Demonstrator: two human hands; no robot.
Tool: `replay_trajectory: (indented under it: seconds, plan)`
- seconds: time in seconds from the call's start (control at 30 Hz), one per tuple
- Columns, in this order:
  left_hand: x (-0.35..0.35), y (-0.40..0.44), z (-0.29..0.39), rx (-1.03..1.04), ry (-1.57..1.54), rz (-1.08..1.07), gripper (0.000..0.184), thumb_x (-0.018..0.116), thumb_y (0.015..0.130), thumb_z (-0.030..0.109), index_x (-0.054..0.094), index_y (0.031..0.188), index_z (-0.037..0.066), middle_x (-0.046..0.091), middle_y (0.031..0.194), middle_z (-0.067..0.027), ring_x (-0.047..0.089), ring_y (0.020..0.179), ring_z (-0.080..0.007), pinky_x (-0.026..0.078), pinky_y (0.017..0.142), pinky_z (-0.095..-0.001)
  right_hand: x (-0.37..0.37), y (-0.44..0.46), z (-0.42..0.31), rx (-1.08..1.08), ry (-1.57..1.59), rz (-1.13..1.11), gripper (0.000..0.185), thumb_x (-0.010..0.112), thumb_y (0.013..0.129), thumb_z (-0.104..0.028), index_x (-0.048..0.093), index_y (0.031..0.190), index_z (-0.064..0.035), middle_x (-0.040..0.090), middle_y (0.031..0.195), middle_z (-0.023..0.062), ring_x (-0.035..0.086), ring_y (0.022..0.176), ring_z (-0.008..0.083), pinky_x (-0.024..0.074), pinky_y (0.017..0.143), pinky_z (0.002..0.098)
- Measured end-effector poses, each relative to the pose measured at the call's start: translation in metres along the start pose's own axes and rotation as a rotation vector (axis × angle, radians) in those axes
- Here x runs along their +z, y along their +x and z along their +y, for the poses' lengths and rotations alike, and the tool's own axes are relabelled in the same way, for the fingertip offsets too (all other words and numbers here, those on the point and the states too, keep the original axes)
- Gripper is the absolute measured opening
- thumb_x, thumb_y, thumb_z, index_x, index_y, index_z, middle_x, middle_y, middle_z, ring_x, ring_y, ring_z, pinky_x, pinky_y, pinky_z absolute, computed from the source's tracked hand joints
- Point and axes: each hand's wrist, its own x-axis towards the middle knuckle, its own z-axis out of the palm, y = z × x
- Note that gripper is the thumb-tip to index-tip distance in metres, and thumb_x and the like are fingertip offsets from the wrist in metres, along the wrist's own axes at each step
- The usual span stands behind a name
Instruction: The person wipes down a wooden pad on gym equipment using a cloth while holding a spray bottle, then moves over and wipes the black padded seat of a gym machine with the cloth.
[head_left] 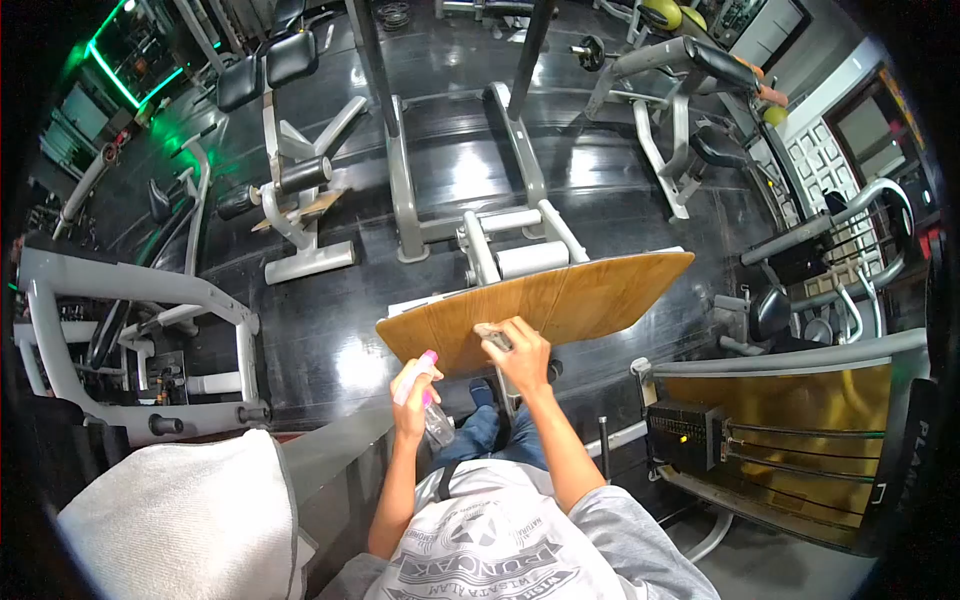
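My left hand is wrapped round the neck of a clear spray bottle with a pink nozzle, held low at the left front of a wooden board. My right hand is closed on a crumpled greyish cloth, and it appears to rest on the board near the front middle. The wooden board is broad, light brown and tilted, mounted on a grey steel machine frame. Part of the cloth is hidden under my right fingers.
Beside me at lower left, a white towel hangs over a machine. To my right stands a machine with a black weight stack and a yellowish panel. Padded benches and a preacher-type seat stand farther off on the dark glossy floor.
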Motion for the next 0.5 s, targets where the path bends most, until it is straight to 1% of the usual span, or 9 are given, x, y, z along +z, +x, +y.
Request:
replay_trajectory:
  seconds: [0.03,0.1,0.17,0.2,0.23,0.3,0.33,0.43,0.5]
  plan:
    - [-0.001,0.0,-0.001,0.001,-0.002,0.003,0.028,0.053,0.095,0.019,0.066,0.108,-0.002,0.065,0.085,-0.0072,0.054,0.055,-0.0099,0.041,0.052,-0.0235,-0.01,0.002,0.003,0.039,-0.023,-0.02,0.022,0.079,0.068,-0.016,0.07,0.088,-0.0133,0.066,0.085,0.0036,0.067,0.079,0.0267,0.0534,0.069,0.0389]
    - [-0.002,0.0,-0.001,-0.004,0.004,0.004,0.029,0.053,0.095,0.02,0.066,0.109,-0.002,0.065,0.085,-0.0073,0.054,0.056,-0.0101,0.041,0.052,-0.0236,-0.025,0.009,0.011,0.113,0.004,0.064,0.017,0.077,0.071,-0.017,0.069,0.086,-0.0129,0.066,0.084,0.0045,0.067,0.075,0.0287,0.0532,0.066,0.0395]
    - [-0.001,-0.001,0.002,-0.014,-0.003,0.005,0.029,0.053,0.095,0.02,0.066,0.108,-0.002,0.065,0.085,-0.0072,0.054,0.055,-0.0101,0.04,0.052,-0.0236,-0.034,0.015,0.017,0.144,-0.011,0.161,0.018,0.077,0.071,-0.016,0.069,0.086,-0.0114,0.067,0.085,0.0055,0.068,0.076,0.0281,0.054,0.067,0.038]
    - [-0.001,-0.002,0.004,-0.024,-0.01,0.001,0.029,0.053,0.095,0.02,0.067,0.108,-0.002,0.065,0.085,-0.0072,0.054,0.055,-0.0102,0.04,0.052,-0.0236,-0.035,0.02,0.01,0.184,0.036,0.239,0.02,0.078,0.07,-0.014,0.068,0.087,-0.0095,0.069,0.088,0.0068,0.069,0.08,0.027,0.0548,0.07,0.0368]
    - [-0.001,-0.002,0.003,-0.024,-0.011,0.005,0.029,0.053,0.095,0.02,0.067,0.108,-0.002,0.065,0.085,-0.0072,0.054,0.055,-0.0102,0.04,0.052,-0.0236,-0.03,0.019,0.009,0.182,0.036,0.236,0.02,0.078,0.07,-0.014,0.068,0.087,-0.0095,0.069,0.088,0.0068,0.069,0.08,0.027,0.0548,0.07,0.0368]
    - [-0.002,-0.004,0.0,-0.038,-0.026,0.021,0.029,0.053,0.094,0.02,0.067,0.108,-0.002,0.065,0.085,-0.0073,0.055,0.055,-0.0106,0.04,0.052,-0.0236,-0.017,0.015,0.003,0.16,0.097,0.189,0.023,0.08,0.068,-0.011,0.068,0.088,-0.0083,0.07,0.09,0.0076,0.069,0.082,0.0266,0.0552,0.072,0.036]
    - [-0.003,-0.004,-0.002,-0.041,-0.027,0.026,0.029,0.053,0.094,0.02,0.067,0.108,-0.002,0.065,0.085,-0.0073,0.055,0.055,-0.0106,0.04,0.052,-0.0236,-0.007,0.015,-0.004,0.084,0.128,0.172,0.024,0.08,0.068,-0.011,0.068,0.088,-0.0086,0.07,0.09,0.0072,0.069,0.083,0.0267,0.0549,0.072,0.0359]
    - [-0.008,-0.007,-0.006,-0.031,-0.013,0.048,0.03,0.054,0.093,0.02,0.067,0.108,-0.002,0.065,0.085,-0.0077,0.055,0.055,-0.0111,0.04,0.052,-0.0236,0.023,0.004,-0.027,-0.034,0.181,0.043,0.022,0.081,0.067,-0.012,0.07,0.087,-0.0108,0.069,0.09,0.0039,0.069,0.083,0.0241,0.0542,0.071,0.0362]
    - [-0.012,-0.009,-0.004,-0.056,-0.019,0.055,0.031,0.054,0.092,0.021,0.067,0.107,-0.002,0.065,0.084,-0.0081,0.055,0.055,-0.0119,0.041,0.052,-0.024,0.039,-0.008,-0.033,-0.04,0.133,-0.068,0.023,0.083,0.066,-0.013,0.071,0.086,-0.0124,0.069,0.09,0.0015,0.068,0.083,0.0229,0.0538,0.071,0.0368]
